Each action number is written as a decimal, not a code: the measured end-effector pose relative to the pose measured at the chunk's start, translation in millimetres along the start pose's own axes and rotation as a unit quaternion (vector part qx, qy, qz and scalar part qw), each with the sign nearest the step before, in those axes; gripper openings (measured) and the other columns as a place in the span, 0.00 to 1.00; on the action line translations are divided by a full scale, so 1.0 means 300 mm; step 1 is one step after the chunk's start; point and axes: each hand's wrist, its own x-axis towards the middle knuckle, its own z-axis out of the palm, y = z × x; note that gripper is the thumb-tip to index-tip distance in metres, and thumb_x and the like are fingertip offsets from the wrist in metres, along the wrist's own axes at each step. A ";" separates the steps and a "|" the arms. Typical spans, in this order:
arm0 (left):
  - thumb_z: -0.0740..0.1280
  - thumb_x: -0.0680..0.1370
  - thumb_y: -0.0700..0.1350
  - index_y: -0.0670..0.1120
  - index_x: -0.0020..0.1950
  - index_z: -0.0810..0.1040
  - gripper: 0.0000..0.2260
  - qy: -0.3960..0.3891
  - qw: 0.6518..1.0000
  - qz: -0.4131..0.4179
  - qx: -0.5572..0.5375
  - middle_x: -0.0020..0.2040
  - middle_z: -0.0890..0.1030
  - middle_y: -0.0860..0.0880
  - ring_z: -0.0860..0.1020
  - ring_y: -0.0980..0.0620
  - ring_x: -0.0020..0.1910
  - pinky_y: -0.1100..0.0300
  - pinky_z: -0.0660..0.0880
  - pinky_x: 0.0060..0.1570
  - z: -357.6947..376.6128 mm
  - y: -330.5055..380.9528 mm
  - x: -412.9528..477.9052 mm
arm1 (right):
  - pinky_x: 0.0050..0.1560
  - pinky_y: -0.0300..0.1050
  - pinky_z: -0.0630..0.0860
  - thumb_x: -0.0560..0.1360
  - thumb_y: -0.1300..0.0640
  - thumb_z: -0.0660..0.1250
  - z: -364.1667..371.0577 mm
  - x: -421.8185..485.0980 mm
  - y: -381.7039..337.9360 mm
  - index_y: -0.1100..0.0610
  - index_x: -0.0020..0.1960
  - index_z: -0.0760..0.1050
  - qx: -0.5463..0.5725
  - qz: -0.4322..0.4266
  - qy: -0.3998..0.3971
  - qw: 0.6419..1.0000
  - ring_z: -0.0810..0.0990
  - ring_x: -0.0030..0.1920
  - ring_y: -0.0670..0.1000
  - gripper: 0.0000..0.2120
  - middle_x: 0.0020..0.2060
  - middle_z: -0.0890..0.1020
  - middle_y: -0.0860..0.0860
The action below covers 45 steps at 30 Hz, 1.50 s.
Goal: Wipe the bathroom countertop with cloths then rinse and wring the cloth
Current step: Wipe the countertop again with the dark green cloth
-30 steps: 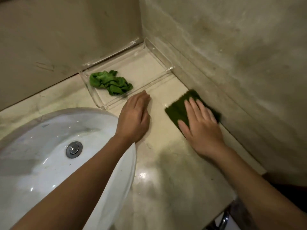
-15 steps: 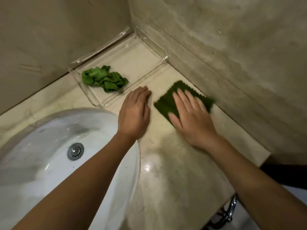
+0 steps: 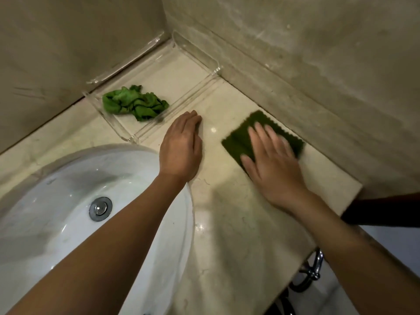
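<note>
A dark green cloth (image 3: 241, 139) lies flat on the beige marble countertop (image 3: 227, 212), close to the right wall. My right hand (image 3: 272, 162) presses on it with straight, spread fingers, slightly blurred. To its left, my left hand (image 3: 181, 146) rests flat on the bare countertop beside the sink rim, fingers together. A second, brighter green cloth (image 3: 134, 103) sits crumpled inside a clear tray (image 3: 204, 60) in the back corner. The white oval sink (image 3: 56, 212) with its metal drain (image 3: 100, 208) fills the lower left.
Walls close the counter at the back and right. The countertop's front edge ends at the lower right, where chrome plumbing (image 3: 314, 269) shows underneath. A dark surface (image 3: 386, 210) sits beyond the counter's right end.
My right hand slid the dark cloth left toward my left hand, then back right toward the wall. My left hand stayed put on the counter.
</note>
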 end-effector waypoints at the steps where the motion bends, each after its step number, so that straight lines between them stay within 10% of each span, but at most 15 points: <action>1: 0.57 0.77 0.39 0.38 0.65 0.74 0.18 0.002 1.000 0.001 -0.001 0.65 0.75 0.41 0.71 0.43 0.65 0.51 0.68 0.66 0.002 0.001 0.000 | 0.72 0.48 0.42 0.78 0.42 0.39 0.010 0.047 -0.028 0.56 0.76 0.47 -0.004 -0.003 0.004 1.000 0.46 0.75 0.51 0.31 0.76 0.51 0.53; 8: 0.57 0.76 0.36 0.38 0.65 0.74 0.18 0.007 1.000 -0.001 -0.003 0.66 0.75 0.41 0.70 0.44 0.67 0.51 0.66 0.67 -0.001 0.005 -0.002 | 0.71 0.53 0.55 0.81 0.42 0.43 0.000 -0.332 0.018 0.57 0.76 0.52 -0.010 -0.063 -0.031 0.997 0.53 0.75 0.52 0.29 0.75 0.57 0.53; 14: 0.57 0.77 0.37 0.41 0.67 0.72 0.18 0.000 1.000 -0.017 0.003 0.69 0.72 0.44 0.68 0.46 0.69 0.54 0.64 0.67 0.003 0.008 -0.008 | 0.72 0.48 0.39 0.80 0.41 0.41 -0.012 -0.100 0.042 0.55 0.76 0.42 0.008 0.072 -0.006 0.997 0.41 0.75 0.51 0.30 0.76 0.45 0.51; 20: 0.58 0.78 0.37 0.41 0.70 0.69 0.19 -0.033 0.999 -0.013 0.025 0.71 0.69 0.42 0.65 0.44 0.71 0.51 0.62 0.69 -0.013 0.020 -0.014 | 0.72 0.54 0.54 0.80 0.43 0.48 0.037 -0.374 -0.123 0.58 0.76 0.54 0.004 -0.073 -0.032 0.997 0.53 0.75 0.54 0.29 0.75 0.56 0.54; 28: 0.58 0.78 0.36 0.42 0.69 0.70 0.20 -0.021 0.999 -0.031 0.013 0.71 0.69 0.45 0.65 0.46 0.71 0.50 0.64 0.69 -0.003 0.018 -0.015 | 0.73 0.49 0.38 0.77 0.39 0.35 -0.024 -0.275 0.115 0.54 0.76 0.39 -0.013 0.102 -0.015 0.995 0.38 0.74 0.50 0.32 0.76 0.42 0.51; 33: 0.58 0.77 0.36 0.41 0.69 0.70 0.19 -0.019 0.999 -0.027 0.005 0.71 0.70 0.44 0.66 0.45 0.71 0.49 0.65 0.68 -0.009 0.021 -0.014 | 0.70 0.54 0.56 0.81 0.42 0.44 0.004 -0.467 -0.008 0.56 0.76 0.54 0.007 -0.038 -0.039 0.999 0.53 0.75 0.52 0.28 0.75 0.56 0.52; 40: 0.57 0.78 0.37 0.43 0.69 0.71 0.19 -0.017 0.999 -0.033 -0.001 0.70 0.71 0.46 0.66 0.48 0.71 0.53 0.65 0.67 -0.009 0.024 -0.013 | 0.72 0.50 0.38 0.76 0.37 0.34 -0.033 -0.195 0.097 0.53 0.76 0.39 -0.016 0.088 -0.036 0.995 0.39 0.75 0.51 0.33 0.76 0.43 0.50; 45: 0.57 0.79 0.39 0.43 0.69 0.71 0.18 -0.014 0.999 -0.035 0.003 0.70 0.71 0.46 0.67 0.47 0.70 0.53 0.64 0.67 -0.009 0.019 -0.011 | 0.69 0.55 0.56 0.80 0.42 0.44 0.016 -0.476 -0.097 0.57 0.75 0.54 0.004 -0.041 -0.053 0.998 0.55 0.74 0.55 0.29 0.75 0.58 0.53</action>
